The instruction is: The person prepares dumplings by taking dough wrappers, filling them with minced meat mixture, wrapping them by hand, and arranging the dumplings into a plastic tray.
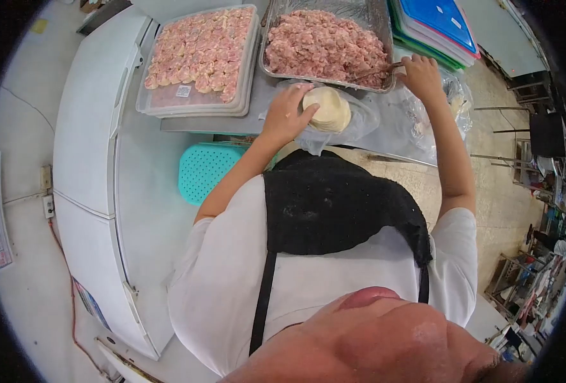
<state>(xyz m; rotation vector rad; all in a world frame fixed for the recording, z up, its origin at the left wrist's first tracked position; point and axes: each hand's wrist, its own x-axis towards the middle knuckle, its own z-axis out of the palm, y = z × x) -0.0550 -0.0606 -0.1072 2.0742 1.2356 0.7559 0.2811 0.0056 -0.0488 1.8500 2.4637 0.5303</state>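
My left hand (287,113) is at the left edge of a stack of round, pale dough wrappers (329,110), thumb and fingers apart and touching its side. The stack sits on a clear plastic bag (364,118) at the table's near edge. In my right hand (421,76) is the handle of a thin, dark utensil (375,73). Its far end dips into ground meat (324,45) heaped in a metal tray (267,71), so its kind is hidden. My right hand is at the tray's right corner.
Left of the tray, a clear plastic container (196,110) holds rows of filled dumplings (200,48). Colored plastic lids (439,22) are piled at the back right. Another plastic bag (452,108) lies at right. A turquoise perforated stool (207,169) and white refrigerator (91,147) stand at left.
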